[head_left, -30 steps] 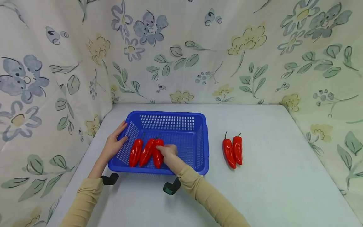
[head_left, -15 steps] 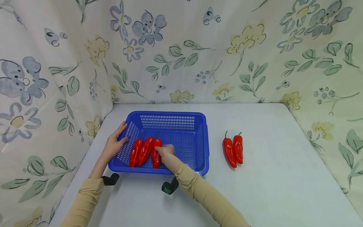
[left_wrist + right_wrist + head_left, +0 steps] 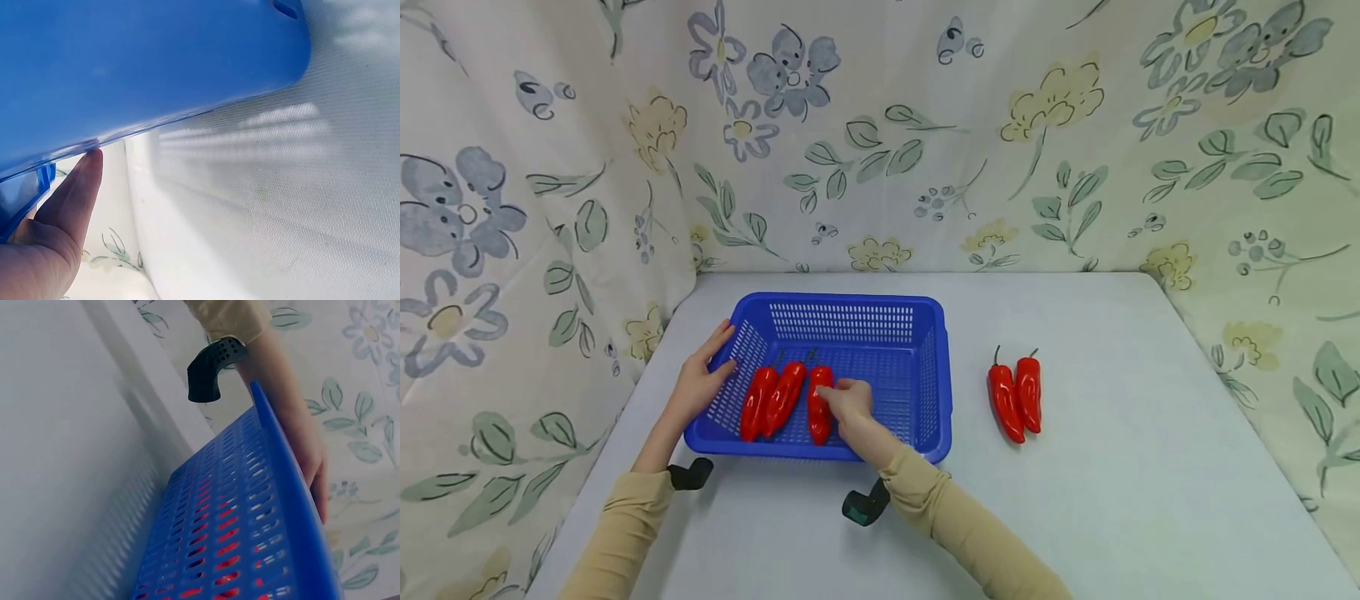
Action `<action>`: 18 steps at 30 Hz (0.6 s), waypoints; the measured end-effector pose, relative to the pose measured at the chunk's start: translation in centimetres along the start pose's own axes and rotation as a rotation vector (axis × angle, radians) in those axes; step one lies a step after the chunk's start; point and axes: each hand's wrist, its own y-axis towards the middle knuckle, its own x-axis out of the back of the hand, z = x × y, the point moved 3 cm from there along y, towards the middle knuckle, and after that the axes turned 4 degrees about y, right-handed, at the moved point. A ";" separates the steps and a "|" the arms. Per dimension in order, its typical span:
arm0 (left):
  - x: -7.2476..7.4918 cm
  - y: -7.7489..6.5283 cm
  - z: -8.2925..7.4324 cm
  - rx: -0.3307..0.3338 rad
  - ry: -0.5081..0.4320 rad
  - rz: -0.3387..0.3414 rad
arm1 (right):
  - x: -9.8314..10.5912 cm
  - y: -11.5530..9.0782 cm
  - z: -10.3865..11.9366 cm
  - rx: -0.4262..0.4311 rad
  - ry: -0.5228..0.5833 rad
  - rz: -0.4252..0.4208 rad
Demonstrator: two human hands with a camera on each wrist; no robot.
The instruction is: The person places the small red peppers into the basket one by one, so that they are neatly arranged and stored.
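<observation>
A blue perforated plastic basket [image 3: 887,455] stands on the white table. Three glossy red peppers lie inside, stems pointing to the far side: a left pepper [image 3: 758,407], a middle pepper [image 3: 786,400] leaning close to it, and a right pepper [image 3: 820,427] with a narrow gap beside it. My right hand [image 3: 854,408] reaches over the front rim and grips that right pepper; its thumb shows on top, while the other fingertips are hidden. With thumb inside and fingers along the outside, my left hand [image 3: 697,382] holds the left rim. In the left wrist view, straight fingers [image 3: 84,194] touch the rim.
Outside the basket, to its right, two more red peppers lie side by side, a left one [image 3: 1005,406] and a right one [image 3: 1028,397]. Floral fabric [image 3: 880,167] hangs behind and at both sides of the table [image 3: 1120,400]. Each wrist carries a black camera mount.
The gripped pepper shifted slightly left, then back right, so it now lies apart from the middle pepper. The middle pepper sits a little closer to the left one. My left hand stays put.
</observation>
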 end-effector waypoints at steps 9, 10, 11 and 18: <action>0.1 0.0 0.1 0.017 0.017 0.006 | 1.3 -1.0 0.8 0.178 0.039 0.109; 0.1 0.0 0.1 0.018 0.018 0.006 | 1.4 -1.1 0.9 0.199 0.033 0.118; 0.1 0.0 0.1 0.018 0.017 0.007 | 1.5 -1.2 1.0 0.217 0.028 0.127; 0.0 0.1 0.1 0.015 0.011 0.007 | 2.1 -2.1 1.4 0.355 0.005 0.179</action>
